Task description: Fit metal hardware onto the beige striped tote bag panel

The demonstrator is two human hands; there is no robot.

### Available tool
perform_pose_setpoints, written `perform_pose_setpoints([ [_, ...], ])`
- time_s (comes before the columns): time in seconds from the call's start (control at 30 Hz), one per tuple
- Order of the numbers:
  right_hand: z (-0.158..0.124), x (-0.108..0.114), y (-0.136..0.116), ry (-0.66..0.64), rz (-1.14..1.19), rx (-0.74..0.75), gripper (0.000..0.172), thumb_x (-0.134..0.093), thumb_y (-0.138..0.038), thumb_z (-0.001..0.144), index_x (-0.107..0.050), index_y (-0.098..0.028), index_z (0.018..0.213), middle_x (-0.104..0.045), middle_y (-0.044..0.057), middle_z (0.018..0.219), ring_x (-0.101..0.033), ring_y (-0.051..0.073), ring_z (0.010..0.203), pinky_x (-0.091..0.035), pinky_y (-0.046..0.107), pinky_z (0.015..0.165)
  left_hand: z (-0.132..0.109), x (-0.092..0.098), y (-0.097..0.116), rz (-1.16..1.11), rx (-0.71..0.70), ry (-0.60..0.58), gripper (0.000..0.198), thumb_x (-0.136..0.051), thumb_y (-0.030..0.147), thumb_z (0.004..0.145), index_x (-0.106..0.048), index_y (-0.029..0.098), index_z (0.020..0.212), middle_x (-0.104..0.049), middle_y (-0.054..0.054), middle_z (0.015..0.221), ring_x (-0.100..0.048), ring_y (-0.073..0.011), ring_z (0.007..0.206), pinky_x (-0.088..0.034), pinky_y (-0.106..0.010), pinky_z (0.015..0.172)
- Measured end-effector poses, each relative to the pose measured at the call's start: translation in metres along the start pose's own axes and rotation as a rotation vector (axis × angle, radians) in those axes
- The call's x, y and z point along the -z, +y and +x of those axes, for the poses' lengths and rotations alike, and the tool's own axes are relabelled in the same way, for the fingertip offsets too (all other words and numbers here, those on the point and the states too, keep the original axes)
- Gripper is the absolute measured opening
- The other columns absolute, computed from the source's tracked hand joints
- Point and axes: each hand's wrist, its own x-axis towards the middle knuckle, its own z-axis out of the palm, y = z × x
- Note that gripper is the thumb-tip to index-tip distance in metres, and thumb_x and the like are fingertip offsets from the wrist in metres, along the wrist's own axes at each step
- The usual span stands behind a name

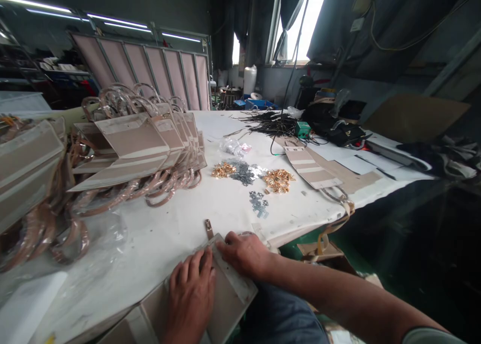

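A beige bag panel (229, 294) lies in front of me at the table's near edge, partly over my lap. My left hand (193, 289) rests flat on it, fingers stretched toward its upper edge. At that edge my right hand (244, 254) is closed, its fingers curled against the panel's corner. Exactly what its fingertips pinch is hidden. A small brown strap tab (208, 227) with a metal piece sticks out past the panel's far edge. Beyond the hands are grey metal plates (258, 204) and two piles of gold-coloured fittings (278, 181).
Stacked beige bag panels (131, 138) with plastic-wrapped handles fill the table's left. Another panel (310, 166) lies at the right edge. Black strips (268, 122), a green box (302, 129) and a hanging cable (289, 78) are farther back. An open carton (326, 254) stands below.
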Motion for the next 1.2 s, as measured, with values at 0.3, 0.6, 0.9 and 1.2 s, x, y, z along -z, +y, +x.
perform_pose_setpoints([
  [0.3,0.001,0.02,0.033,0.058,0.26,-0.138,0.043,-0.08,-0.038,0.103,-0.071,-0.036,0.145,-0.073,0.002,0.131,-0.075,0.023,0.101,-0.055,0.028,0.086,-0.007,-0.004,-0.007,-0.036,0.003,0.03,0.042,-0.052,0.024,0.107,-0.067,0.017,0.145,-0.072,-0.012,0.133,-0.063,-0.0304,0.117,-0.047,-0.05,0.101],
  [0.6,-0.029,0.029,0.16,0.111,0.201,-0.589,0.02,-0.08,-0.026,0.099,-0.086,-0.021,0.117,-0.08,0.007,0.108,-0.074,0.025,0.097,-0.052,0.029,0.085,-0.01,-0.01,-0.007,-0.11,0.052,0.033,0.043,-0.052,0.03,0.108,-0.066,0.016,0.146,-0.072,-0.012,0.135,-0.062,-0.0305,0.12,-0.046,-0.05,0.103],
  [0.9,-0.035,0.003,0.158,0.14,0.233,-0.706,0.018,-0.087,-0.04,0.094,-0.087,-0.029,0.108,-0.077,0.004,0.113,-0.071,0.024,0.097,-0.048,0.028,0.077,-0.007,-0.008,-0.008,-0.117,0.036,0.032,0.044,-0.052,0.031,0.108,-0.065,0.015,0.147,-0.072,-0.013,0.135,-0.062,-0.0315,0.12,-0.045,-0.051,0.103],
  [1.2,-0.02,0.009,0.161,0.119,0.426,-0.741,0.01,-0.087,-0.017,0.08,-0.083,-0.019,0.089,-0.077,0.001,0.084,-0.07,0.019,0.077,-0.05,0.024,0.068,-0.009,-0.005,-0.006,-0.144,0.068,0.008,0.042,-0.053,0.031,0.108,-0.066,0.015,0.145,-0.072,-0.012,0.137,-0.061,-0.0312,0.121,-0.045,-0.05,0.104],
])
